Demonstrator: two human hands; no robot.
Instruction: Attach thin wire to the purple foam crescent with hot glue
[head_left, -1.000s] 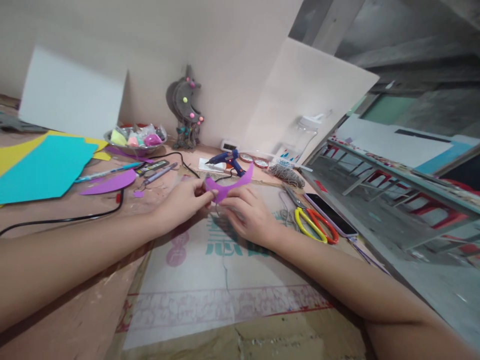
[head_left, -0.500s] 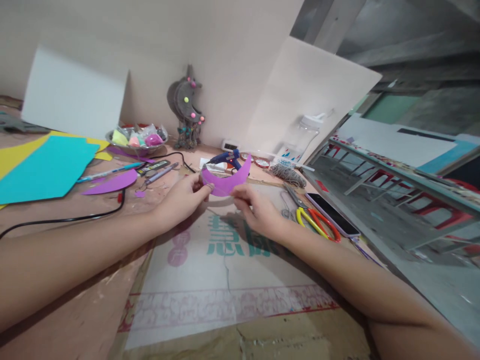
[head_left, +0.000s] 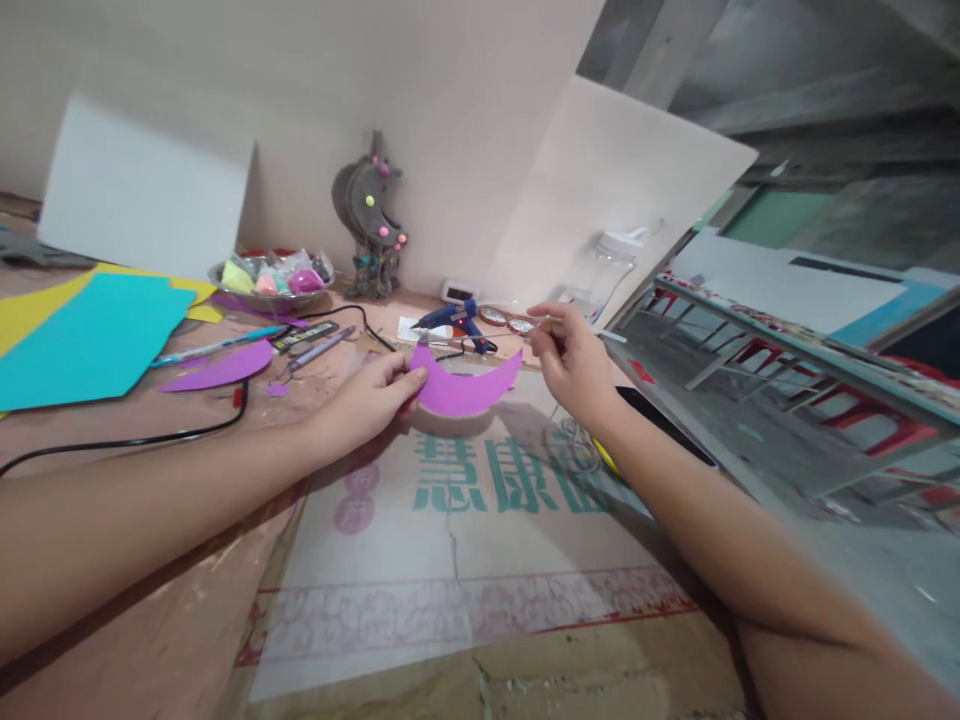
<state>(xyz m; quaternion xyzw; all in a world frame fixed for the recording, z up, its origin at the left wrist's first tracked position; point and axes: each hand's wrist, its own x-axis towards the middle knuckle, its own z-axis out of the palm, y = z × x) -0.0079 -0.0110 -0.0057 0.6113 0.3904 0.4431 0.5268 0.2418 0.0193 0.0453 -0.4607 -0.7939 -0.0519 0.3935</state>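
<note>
My left hand (head_left: 390, 388) is closed on the left end of a purple paper crescent (head_left: 469, 393), thumb in front. The crescent is held up above the printed sheet, horns upward. A bit of grey yarn (head_left: 423, 338) shows at its left tip. To the right, my right hand (head_left: 568, 358) is raised with thumb and forefinger pinched on a thin strand of yarn, which stretches back toward that tip. Behind the crescent lies a blue glue gun (head_left: 459, 320). Loose grey yarn (head_left: 577, 445) lies below my right wrist.
At left are turquoise card (head_left: 97, 340), a purple paper offcut (head_left: 221, 368), pens and a cutter (head_left: 306, 336). A bowl of clay packets (head_left: 271, 280) and a decorated grey moon (head_left: 369, 205) stand behind. A phone (head_left: 667, 425) and partly hidden yellow-handled scissors (head_left: 604, 455) lie right.
My right hand has moved up and right, away from the crescent, drawing the yarn strand out. The crescent has shifted slightly right and lower in my left hand.
</note>
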